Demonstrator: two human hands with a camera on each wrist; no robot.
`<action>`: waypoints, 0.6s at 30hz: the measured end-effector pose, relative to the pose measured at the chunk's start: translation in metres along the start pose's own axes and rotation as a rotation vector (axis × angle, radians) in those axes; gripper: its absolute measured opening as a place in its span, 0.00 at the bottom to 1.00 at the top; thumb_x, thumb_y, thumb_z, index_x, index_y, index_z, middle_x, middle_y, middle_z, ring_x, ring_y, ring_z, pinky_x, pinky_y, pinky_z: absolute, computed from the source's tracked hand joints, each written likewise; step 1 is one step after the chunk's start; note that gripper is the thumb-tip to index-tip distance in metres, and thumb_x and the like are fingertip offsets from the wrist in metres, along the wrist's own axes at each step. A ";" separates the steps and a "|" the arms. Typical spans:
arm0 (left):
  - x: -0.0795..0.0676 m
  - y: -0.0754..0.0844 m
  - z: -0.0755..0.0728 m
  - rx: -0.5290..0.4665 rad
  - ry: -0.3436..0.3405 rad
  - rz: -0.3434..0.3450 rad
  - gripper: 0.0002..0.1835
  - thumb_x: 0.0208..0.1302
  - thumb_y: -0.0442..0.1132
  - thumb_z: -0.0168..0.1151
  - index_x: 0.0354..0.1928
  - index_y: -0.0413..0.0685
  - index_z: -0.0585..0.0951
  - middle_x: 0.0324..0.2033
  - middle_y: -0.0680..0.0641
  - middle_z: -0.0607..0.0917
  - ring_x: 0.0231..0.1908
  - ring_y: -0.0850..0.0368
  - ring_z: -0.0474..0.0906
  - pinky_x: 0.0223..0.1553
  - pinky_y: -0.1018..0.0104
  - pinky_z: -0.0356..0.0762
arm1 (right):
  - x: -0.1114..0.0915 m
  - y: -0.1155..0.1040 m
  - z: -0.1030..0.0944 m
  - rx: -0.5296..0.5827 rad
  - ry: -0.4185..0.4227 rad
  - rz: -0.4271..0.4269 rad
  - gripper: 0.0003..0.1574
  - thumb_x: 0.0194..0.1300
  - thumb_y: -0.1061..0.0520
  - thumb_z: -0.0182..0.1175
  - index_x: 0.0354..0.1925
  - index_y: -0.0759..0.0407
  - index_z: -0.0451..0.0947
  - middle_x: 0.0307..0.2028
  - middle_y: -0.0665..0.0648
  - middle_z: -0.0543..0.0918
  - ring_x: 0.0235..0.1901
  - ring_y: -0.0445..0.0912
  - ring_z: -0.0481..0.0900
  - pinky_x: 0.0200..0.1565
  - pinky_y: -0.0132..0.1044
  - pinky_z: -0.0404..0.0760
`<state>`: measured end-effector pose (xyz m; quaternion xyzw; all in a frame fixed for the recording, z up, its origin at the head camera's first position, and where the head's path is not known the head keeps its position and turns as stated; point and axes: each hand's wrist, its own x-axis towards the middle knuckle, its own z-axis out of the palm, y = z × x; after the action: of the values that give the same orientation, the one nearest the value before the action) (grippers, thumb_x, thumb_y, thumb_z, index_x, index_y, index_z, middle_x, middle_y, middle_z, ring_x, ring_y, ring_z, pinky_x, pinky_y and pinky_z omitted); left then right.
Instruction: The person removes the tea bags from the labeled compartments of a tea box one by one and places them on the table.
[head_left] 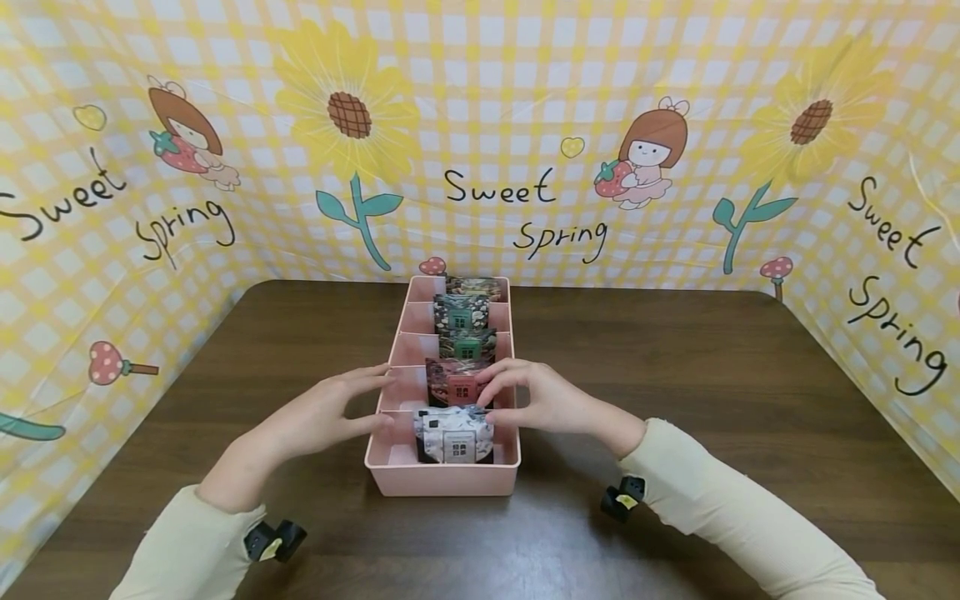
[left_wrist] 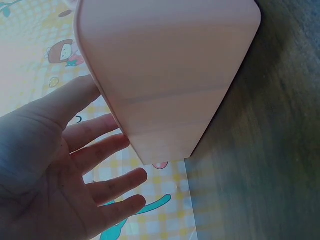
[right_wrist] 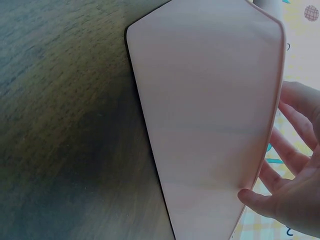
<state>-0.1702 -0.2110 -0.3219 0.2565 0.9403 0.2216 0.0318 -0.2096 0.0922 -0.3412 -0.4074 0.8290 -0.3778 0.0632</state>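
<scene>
A long pink divided box (head_left: 442,480) runs away from me on the table, with upright packets in its compartments. In the front compartment stands a white tea packet (head_left: 457,446); behind it is a red packet (head_left: 450,385). My right hand (head_left: 547,400) reaches over the right rim and pinches the white packet's upper right corner between thumb and index finger. At the left rim, my left hand (head_left: 322,408) rests its extended fingers and thumb against the box. Both wrist views show the box's plain outer side wall (left_wrist: 165,65), with the packets hidden behind it.
Farther back in the box stand a green packet (head_left: 467,346), a dark patterned packet (head_left: 460,315) and another packet (head_left: 474,288). The dark wooden table (head_left: 645,350) ends at a yellow checked cloth backdrop (head_left: 495,100). Each sleeve carries a small black wrist camera (head_left: 624,498).
</scene>
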 end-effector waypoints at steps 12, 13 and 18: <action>-0.001 -0.001 0.001 -0.004 0.004 -0.004 0.29 0.60 0.48 0.62 0.60 0.40 0.73 0.63 0.35 0.70 0.63 0.38 0.66 0.61 0.42 0.65 | -0.001 -0.004 0.000 -0.044 0.033 -0.035 0.08 0.55 0.57 0.68 0.36 0.55 0.85 0.52 0.58 0.81 0.54 0.49 0.76 0.57 0.46 0.73; -0.001 -0.001 0.001 -0.005 0.004 -0.005 0.29 0.60 0.48 0.62 0.60 0.40 0.73 0.63 0.35 0.70 0.63 0.38 0.66 0.61 0.42 0.65 | -0.001 -0.004 0.000 -0.050 0.035 -0.037 0.08 0.55 0.57 0.68 0.36 0.55 0.85 0.52 0.58 0.81 0.54 0.50 0.76 0.57 0.45 0.73; -0.001 -0.001 0.001 -0.004 0.005 -0.009 0.29 0.60 0.46 0.63 0.60 0.40 0.73 0.64 0.35 0.69 0.63 0.38 0.66 0.62 0.43 0.65 | -0.003 -0.003 0.000 -0.062 0.045 -0.031 0.08 0.54 0.57 0.68 0.36 0.54 0.86 0.51 0.58 0.81 0.53 0.50 0.77 0.57 0.45 0.74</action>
<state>-0.1692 -0.2120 -0.3231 0.2518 0.9410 0.2238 0.0312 -0.2058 0.0929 -0.3394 -0.4134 0.8351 -0.3619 0.0256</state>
